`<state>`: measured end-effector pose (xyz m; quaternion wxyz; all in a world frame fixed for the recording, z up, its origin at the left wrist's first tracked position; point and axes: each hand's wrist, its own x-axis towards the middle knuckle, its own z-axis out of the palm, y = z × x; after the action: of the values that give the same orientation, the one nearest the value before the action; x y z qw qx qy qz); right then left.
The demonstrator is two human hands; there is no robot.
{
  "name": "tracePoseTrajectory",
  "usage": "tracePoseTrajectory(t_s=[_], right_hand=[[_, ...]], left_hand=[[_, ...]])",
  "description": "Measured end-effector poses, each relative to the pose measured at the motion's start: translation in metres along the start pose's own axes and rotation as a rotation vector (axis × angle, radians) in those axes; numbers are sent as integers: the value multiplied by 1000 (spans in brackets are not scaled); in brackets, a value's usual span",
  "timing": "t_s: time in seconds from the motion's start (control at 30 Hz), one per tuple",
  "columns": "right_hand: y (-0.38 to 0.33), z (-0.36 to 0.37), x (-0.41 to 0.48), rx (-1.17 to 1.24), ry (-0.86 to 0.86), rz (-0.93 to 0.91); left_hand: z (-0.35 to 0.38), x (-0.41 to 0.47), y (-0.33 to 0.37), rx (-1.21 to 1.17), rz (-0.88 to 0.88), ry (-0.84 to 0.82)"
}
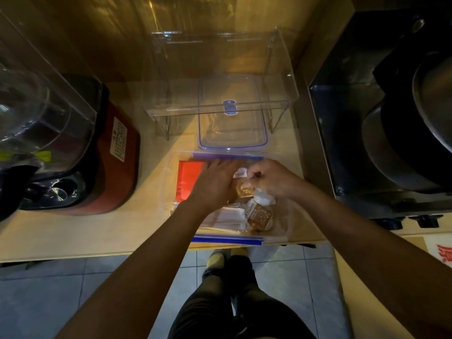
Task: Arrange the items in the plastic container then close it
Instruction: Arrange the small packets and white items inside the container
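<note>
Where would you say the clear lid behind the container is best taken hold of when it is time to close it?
Probably by its near rim, coming in low from the front. The lid lies flat on the counter just beyond the plastic container, its far half tucked under the clear shelf, so only the near edge and corners look freely reachable.

Your work surface is a light wooden counter [137, 231], its front edge running above the grey tiled floor [73, 289]. Directly on it, near that edge, sits the clear plastic container [283, 226] with blue clips. Just behind it lies the clear lid [232, 143] with a blue seal, partly under a clear stand [220, 104] on thin metal legs. To your left stands a red appliance [117, 167]; to your right, a dark metal unit [354, 148].
</note>
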<state>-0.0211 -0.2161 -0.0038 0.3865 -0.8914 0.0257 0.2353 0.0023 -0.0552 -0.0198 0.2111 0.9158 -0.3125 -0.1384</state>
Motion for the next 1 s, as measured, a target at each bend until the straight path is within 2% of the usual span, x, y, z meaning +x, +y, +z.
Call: tracePoseTrajectory(t_s=[0.1,0.2,0.37,0.53,0.67,0.8,0.93,1.0], right_hand=[[1,-13,-7,-160,-122,-41],[0,-12,-8,-305,-157,-37],[-2,-9,-10,-337,-266,-33],[-1,-7,-5,-448,-356,57],[-1,0,-2,-565,-279,87],[1,4,-3,-766,-124,55],[6,16,-2,-1139,-123,-3],[9,18,-4,-1126,-140,5]], left_hand=[[-4,4,2,-123,-18,-23],[-3,4,5,25,-1,-118],[7,3,20,6,-83,-351],[20,4,37,-137,-175,-408],[31,6,44,-147,-246,-420],[39,1,46,-97,-251,-335],[45,0,46,-74,-272,-346],[46,1,47,-112,-260,-388]])
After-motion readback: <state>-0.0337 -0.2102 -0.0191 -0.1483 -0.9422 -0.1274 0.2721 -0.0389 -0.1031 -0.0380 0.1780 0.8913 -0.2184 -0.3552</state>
